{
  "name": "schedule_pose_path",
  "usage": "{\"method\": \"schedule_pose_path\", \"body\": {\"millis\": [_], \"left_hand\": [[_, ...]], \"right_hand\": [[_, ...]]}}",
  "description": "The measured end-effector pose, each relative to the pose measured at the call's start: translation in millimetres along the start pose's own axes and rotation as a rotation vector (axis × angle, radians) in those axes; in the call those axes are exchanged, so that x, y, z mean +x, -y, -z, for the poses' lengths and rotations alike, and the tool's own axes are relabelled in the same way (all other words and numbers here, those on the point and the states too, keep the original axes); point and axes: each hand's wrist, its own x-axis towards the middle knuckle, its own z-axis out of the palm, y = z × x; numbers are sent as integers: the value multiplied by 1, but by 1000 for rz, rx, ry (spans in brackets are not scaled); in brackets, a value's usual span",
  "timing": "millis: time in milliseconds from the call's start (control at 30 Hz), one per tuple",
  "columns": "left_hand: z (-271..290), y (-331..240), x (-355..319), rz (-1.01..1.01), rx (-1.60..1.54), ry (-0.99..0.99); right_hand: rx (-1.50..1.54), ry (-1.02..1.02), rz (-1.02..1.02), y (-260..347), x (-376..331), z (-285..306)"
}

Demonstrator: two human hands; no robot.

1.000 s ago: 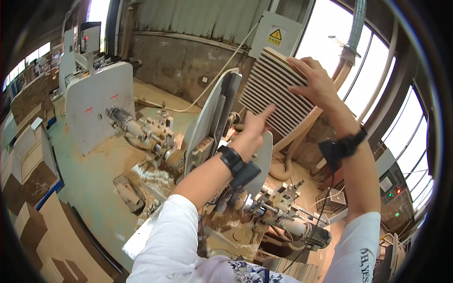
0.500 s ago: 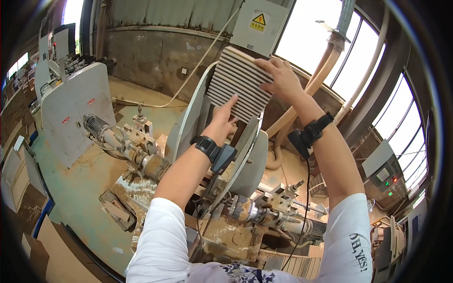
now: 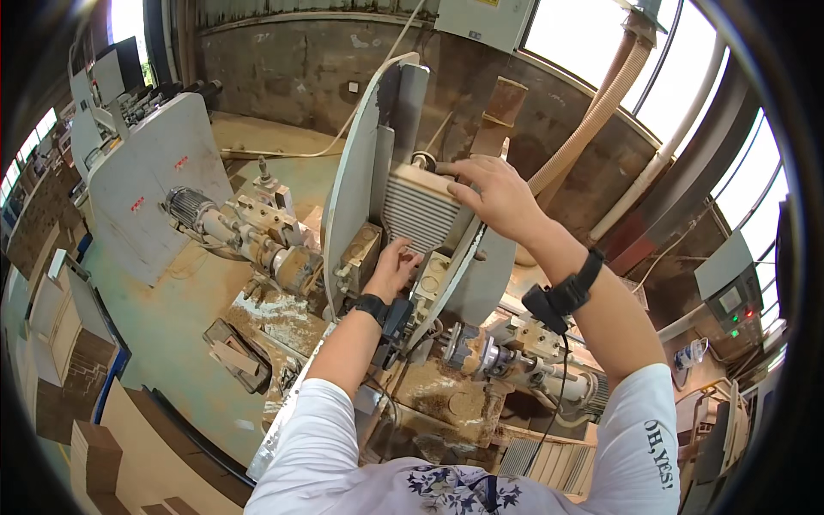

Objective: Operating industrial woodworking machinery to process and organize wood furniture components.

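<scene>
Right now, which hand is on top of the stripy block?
The right hand presses the top of the ribbed block; the left hand reaches underneath it.

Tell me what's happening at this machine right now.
A person stands over a dusty woodworking machine and is setting a ribbed board down between its two pale upright guard plates. The right hand presses on the board's top edge, while the left hand steadies it from below. Sawdust lies on the machine bed, and a ribbed extraction hose runs up behind.
</scene>
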Motion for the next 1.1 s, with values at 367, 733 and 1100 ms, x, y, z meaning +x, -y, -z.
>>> {"method": "schedule_pose_path", "body": {"millis": [367,733,1100], "left_hand": [[27,22,-8,136,162,-262],[11,-17,-98,193,313,-310],[96,67,46,198,112,-87]], "right_hand": [[55,-49,-5,-8,-10,-11],[30,-179,-38,-15,-48,-9],[30,-75,-57,-4,-69,0]]}}
